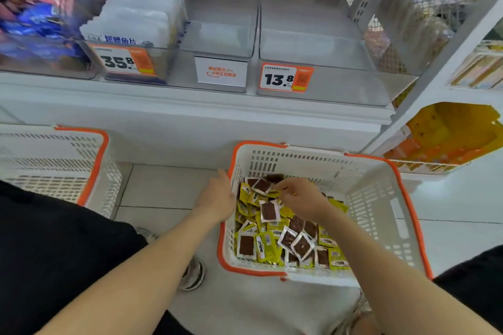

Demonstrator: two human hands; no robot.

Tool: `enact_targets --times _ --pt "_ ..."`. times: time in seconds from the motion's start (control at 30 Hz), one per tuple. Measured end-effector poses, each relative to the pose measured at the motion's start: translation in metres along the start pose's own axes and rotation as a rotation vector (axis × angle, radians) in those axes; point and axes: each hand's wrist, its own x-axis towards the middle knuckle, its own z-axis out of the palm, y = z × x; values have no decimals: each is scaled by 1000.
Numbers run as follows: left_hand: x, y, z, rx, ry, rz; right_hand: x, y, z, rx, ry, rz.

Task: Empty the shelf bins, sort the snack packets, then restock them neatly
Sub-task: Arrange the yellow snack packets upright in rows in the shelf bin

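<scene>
my right hand (300, 198) is down inside the basket (367, 179). its fingers (283, 189) are curled in narrow, and the tips seem to pinch the edge of one of the snack packets (296, 242) at the far end of the heap. the rest of the heap lies under that palm and runs back from the fingertips toward my wrist, along the basket's left wall. the packets are flat and squarish, yellow ones mixed with brown ones in clear wrap. they are tipped every way, so i read no shared long axis to line up on.

my left hand (215, 198) is just outside that wall and touches the rim, with one finger straight along it. the other fingers are hidden, so i cannot tell whether they hook over the edge. the right hand is clearly nearer the packets, and i'd keep the picking on it and let the left steady the basket.

above and beyond the fingertips, well apart, the clear bin (313, 46) behind the 13.8 price tag (285, 79) looks empty. that would put me in the sorting stage, with restocking not yet begun. a second basket (54, 160) sits well off to the left of my left hand.
</scene>
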Motion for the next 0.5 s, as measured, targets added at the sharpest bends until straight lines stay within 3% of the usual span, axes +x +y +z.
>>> enact_targets --times 0.13,0.23,0.3,0.4,0.5 --pt "-14 -8 -6 248 38 32 1 9 16 -22 -1 66" --pt "-10 -10 -6 742 171 275 2 20 29 -41 52 156" --pt "2 -10 4 892 113 409 3 35 36 -73 60 213" --pt "19 -7 26 840 -109 386 9 67 40 -106 42 286" --pt "32 -7 51 602 -170 274 22 95 40 -111 31 329"
